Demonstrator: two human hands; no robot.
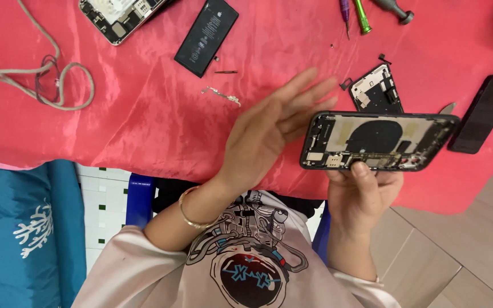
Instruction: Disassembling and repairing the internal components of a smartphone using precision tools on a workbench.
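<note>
One black labelled battery (206, 37) on red cloth (144, 114).

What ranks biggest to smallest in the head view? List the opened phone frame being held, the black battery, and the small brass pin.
1. Opened phone frame, held in the right hand; it sits nearer the camera, so its lead is partly apparent.
2. Black battery on the red cloth.
3. Brass pin, clearly smallest.

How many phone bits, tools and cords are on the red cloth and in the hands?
Opened phone bodies: 2, one held, one on the cloth
Loose phone parts: 3, battery, small board, black screen
Tool handles: 3
Cords: 1
Total: 9
</note>
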